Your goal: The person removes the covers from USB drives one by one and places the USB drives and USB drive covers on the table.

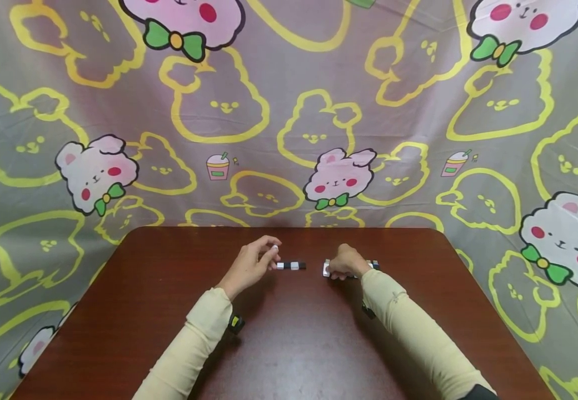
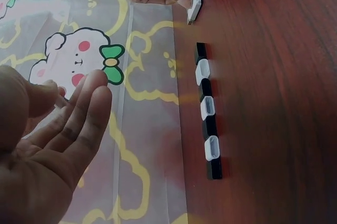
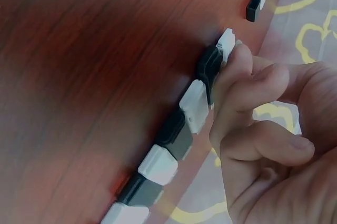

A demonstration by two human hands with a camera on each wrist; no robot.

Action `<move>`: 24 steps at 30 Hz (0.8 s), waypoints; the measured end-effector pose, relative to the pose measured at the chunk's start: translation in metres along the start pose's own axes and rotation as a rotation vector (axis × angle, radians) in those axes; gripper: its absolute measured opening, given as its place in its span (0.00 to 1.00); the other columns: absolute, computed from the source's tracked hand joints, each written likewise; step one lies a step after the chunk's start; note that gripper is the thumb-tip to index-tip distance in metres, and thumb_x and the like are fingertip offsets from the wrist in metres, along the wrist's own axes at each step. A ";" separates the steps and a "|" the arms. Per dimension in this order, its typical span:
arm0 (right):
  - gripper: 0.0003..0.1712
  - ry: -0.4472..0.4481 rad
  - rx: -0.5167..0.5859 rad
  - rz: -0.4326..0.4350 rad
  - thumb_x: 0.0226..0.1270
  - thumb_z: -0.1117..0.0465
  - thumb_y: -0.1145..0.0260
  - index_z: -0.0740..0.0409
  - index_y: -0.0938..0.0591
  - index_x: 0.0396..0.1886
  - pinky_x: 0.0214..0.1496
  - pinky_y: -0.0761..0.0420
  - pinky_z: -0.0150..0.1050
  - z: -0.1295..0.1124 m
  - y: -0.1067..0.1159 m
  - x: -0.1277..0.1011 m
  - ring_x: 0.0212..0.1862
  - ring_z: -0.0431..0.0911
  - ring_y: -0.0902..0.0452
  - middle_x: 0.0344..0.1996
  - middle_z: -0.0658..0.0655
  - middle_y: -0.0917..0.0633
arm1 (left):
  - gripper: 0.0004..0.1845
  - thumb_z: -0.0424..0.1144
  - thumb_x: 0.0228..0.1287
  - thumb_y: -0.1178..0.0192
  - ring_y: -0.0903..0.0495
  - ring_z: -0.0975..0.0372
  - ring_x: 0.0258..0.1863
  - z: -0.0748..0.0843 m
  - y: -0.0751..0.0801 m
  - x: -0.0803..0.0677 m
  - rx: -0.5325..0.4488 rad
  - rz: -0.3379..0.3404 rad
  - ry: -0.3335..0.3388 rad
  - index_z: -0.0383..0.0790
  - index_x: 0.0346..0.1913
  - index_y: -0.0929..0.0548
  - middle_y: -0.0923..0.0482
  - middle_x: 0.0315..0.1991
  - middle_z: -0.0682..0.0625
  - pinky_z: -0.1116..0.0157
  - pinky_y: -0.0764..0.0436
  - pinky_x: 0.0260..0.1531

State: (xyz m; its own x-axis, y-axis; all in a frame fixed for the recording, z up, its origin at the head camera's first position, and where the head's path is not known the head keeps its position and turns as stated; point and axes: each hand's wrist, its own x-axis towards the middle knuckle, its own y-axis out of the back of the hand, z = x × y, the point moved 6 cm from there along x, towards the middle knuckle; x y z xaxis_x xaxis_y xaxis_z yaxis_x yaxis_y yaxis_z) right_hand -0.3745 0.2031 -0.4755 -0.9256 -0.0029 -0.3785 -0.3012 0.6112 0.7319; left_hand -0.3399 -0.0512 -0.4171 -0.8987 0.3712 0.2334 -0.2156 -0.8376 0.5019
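My left hand (image 1: 254,264) is raised over the table's far side, pinching a small white piece (image 1: 274,248) between thumb and forefinger; the fingers mostly hide it in the left wrist view. Just right of it lies a short row of alternating black and white cap-like pieces (image 2: 207,107), the white ones hollow on top. My right hand (image 1: 345,262) is low over a second alternating row (image 3: 158,165), fingertips on the white end piece (image 3: 226,44) that faces the first row. Part of this second row is hidden under the hand in the head view.
Both rows lie in line near the far edge of the brown table (image 1: 289,344), with a gap between them. A grey cloth (image 1: 269,155) printed with cartoon bears and rabbits hangs behind the table and along its sides.
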 end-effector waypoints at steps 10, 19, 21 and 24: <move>0.15 0.049 -0.022 0.076 0.64 0.60 0.32 0.64 0.15 0.19 0.21 0.22 0.35 -0.005 0.013 -0.004 0.16 0.44 0.21 0.17 0.58 0.13 | 0.06 0.37 0.75 0.42 0.13 0.56 0.38 0.008 -0.012 0.011 0.141 -0.008 -0.053 0.38 0.49 0.24 0.12 0.41 0.42 0.66 0.20 0.41; 0.25 0.092 0.030 0.152 0.71 0.54 0.36 0.61 0.20 0.14 0.24 0.24 0.38 -0.005 0.052 -0.015 0.20 0.47 0.18 0.22 0.62 0.11 | 0.08 0.40 0.72 0.37 0.25 0.56 0.46 0.020 -0.031 0.033 0.294 -0.037 -0.084 0.39 0.47 0.19 0.17 0.44 0.46 0.57 0.25 0.50; 0.26 0.106 0.041 0.171 0.72 0.53 0.37 0.59 0.22 0.13 0.25 0.25 0.38 -0.009 0.063 -0.022 0.20 0.47 0.19 0.24 0.63 0.11 | 0.09 0.39 0.71 0.36 0.26 0.53 0.51 0.023 -0.036 0.039 0.306 -0.053 -0.101 0.38 0.46 0.18 0.18 0.46 0.45 0.55 0.26 0.55; 0.25 0.124 0.044 0.207 0.74 0.52 0.38 0.59 0.22 0.15 0.28 0.25 0.38 -0.015 0.078 -0.033 0.22 0.49 0.18 0.26 0.62 0.10 | 0.08 0.38 0.68 0.34 0.27 0.51 0.53 0.026 -0.045 0.047 0.321 -0.061 -0.156 0.36 0.44 0.16 0.17 0.46 0.43 0.53 0.27 0.58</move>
State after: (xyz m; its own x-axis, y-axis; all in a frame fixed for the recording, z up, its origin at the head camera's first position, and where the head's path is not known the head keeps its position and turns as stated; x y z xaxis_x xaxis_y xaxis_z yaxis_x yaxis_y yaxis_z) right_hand -0.3712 0.2384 -0.3975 -0.9885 0.0304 -0.1480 -0.0941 0.6426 0.7604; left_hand -0.3622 0.0144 -0.4071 -0.8136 0.4939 0.3068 -0.1139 -0.6529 0.7488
